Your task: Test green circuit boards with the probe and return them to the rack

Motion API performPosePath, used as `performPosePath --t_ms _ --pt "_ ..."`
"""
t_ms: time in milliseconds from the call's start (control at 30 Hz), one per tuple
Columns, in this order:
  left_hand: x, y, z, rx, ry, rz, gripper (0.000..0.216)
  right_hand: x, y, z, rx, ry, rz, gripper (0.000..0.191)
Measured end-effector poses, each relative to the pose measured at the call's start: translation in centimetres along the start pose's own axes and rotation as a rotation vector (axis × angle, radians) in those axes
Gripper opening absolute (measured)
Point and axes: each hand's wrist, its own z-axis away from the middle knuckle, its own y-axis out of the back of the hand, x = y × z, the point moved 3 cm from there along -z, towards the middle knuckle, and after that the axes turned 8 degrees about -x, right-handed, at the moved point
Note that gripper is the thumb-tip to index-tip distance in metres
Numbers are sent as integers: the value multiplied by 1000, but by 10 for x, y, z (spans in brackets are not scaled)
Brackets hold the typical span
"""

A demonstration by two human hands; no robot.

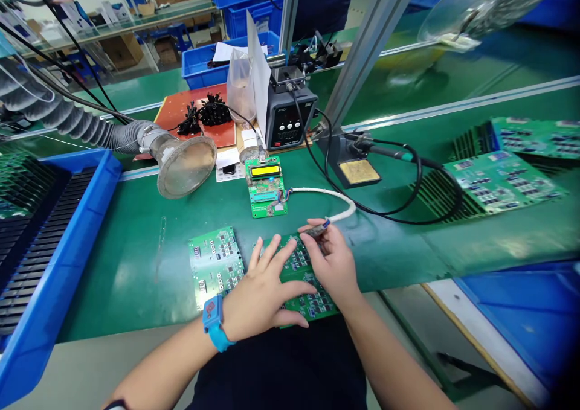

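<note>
My left hand (260, 289), with a blue wrist strap (220, 336), lies with fingers spread over a green circuit board (317, 301) at the table's front edge. Between the thumb and fingers of my right hand (335, 264) is a small probe-like connector (317, 229), held at the board's far edge. Its tip is too small to make out. A white sleeved cable (338, 194) runs from it to a green tester board (268, 208) with a yellow display. Left of my left hand lies a second circuit board (216, 256), partly covered by that hand.
A soldering station (290, 117) and an iron in its stand (351, 159) are behind, with looped black cable. Stacked circuit boards (502, 180) occupy the right. At left are a blue slotted bin (86, 217) and a fume hose nozzle (188, 165).
</note>
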Motion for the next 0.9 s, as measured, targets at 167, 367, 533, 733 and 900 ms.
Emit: performPosePath --t_ms 167,367,533,733,900 --pt "3 -3 1 -48 -45 2 28 0 0 0 -4 -10 -1 22" --pt "2 -5 1 -52 -37 9 25 1 0 1 -9 -6 -12 22" --pt "2 -5 3 -57 -32 24 28 2 0 1 -6 -7 -4 23" --pt "-5 -7 4 43 74 1 91 2 -1 0 -8 6 -10 22" --pt "-6 -9 4 32 77 -41 94 3 -1 1 -8 1 -5 23"
